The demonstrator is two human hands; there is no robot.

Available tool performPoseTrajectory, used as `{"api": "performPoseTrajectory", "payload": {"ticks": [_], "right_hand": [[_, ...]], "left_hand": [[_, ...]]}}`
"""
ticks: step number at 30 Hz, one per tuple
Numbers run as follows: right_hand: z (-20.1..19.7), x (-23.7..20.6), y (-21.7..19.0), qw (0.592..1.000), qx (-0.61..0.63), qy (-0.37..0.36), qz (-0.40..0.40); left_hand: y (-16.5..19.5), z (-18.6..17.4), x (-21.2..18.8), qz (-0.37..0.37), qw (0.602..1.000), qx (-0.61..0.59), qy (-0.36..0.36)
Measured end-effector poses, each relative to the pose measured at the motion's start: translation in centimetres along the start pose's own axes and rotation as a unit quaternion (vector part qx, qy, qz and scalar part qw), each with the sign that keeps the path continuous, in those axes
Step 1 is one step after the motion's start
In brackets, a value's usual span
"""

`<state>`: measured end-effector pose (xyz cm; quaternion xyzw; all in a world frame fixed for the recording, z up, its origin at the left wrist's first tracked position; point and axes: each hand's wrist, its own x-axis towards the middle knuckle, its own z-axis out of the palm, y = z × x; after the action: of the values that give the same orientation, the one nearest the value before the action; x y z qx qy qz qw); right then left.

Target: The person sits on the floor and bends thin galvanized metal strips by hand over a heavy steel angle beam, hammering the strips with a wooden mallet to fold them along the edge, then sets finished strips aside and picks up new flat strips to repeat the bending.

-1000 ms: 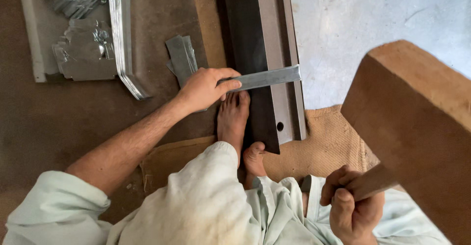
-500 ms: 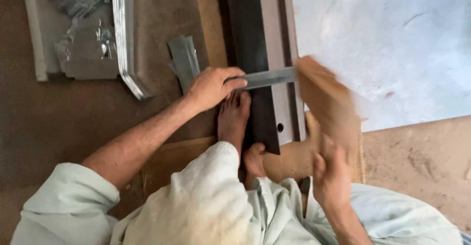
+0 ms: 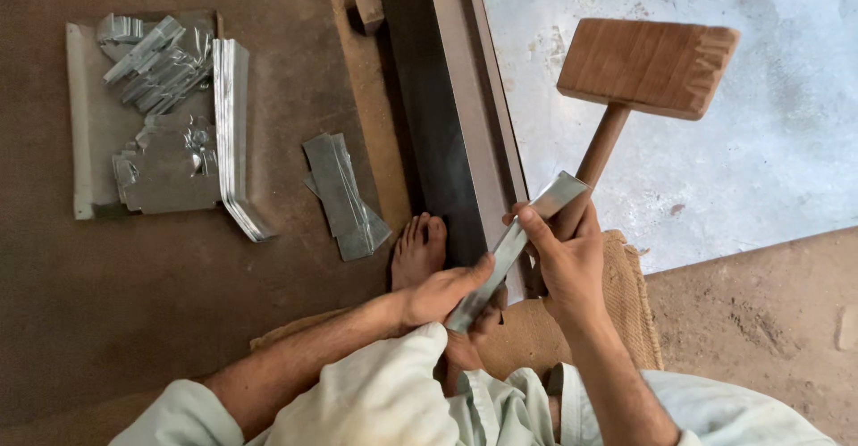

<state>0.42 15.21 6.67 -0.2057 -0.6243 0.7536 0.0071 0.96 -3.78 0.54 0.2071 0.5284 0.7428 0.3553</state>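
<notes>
Grey sheet-metal strip (image 3: pixel 517 248), narrow and flat, spans both hands, tilted.

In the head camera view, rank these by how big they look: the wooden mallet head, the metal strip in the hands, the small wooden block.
1. wooden mallet head, though raised nearer the camera
2. metal strip
3. small wooden block

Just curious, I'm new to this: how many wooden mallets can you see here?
1. The wooden mallet is raised over the pale floor sheet, its handle gripped in the right hand, which also pinches the metal strip with the left hand. None other shows.
</notes>
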Motion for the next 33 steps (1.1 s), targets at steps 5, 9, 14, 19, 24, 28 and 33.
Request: {"api": "performPoseTrajectory", "payload": {"ticks": [5, 9, 14, 19, 24, 28, 33], "right_hand": [[1.0, -0.3, -0.2, 0.984, -0.171, -0.024, -0.051], [1.5, -0.9, 0.3, 0.964, -0.264, -0.028, -0.013], [-1.0, -2.8, 2.0, 0.974, -0.224, -0.023, -0.024], [-5.0, -5.5, 4.9, 0.963, -0.257, -0.032, 0.079], [-5.8, -5.9, 6.0, 0.975, -0.191, -0.008, 0.109], [-4.2, -4.5, 6.2, 0.984, -0.176, 0.012, 0.035], [-3.5, -2.0, 6.1, 0.963, -0.255, -0.039, 0.071]], "left_hand": [[3.9, -0.6, 2.3, 0.020, 0.918, 0.339, 0.204], [3.5, -0.8, 5.7, 0.119, 0.937, 0.170, 0.280], [0.8, -3.8, 7.5, 0.107, 0.857, 0.206, 0.460], [-0.8, -5.9, 9.1, 0.128, 0.816, 0.204, 0.525], [-1.9, -6.1, 10.8, 0.062, 0.809, 0.224, 0.541], [-2.4, -6.3, 11.1, 0.040, 0.790, 0.229, 0.567], [-2.4, -6.6, 11.3, 0.029, 0.792, 0.227, 0.565]]}}
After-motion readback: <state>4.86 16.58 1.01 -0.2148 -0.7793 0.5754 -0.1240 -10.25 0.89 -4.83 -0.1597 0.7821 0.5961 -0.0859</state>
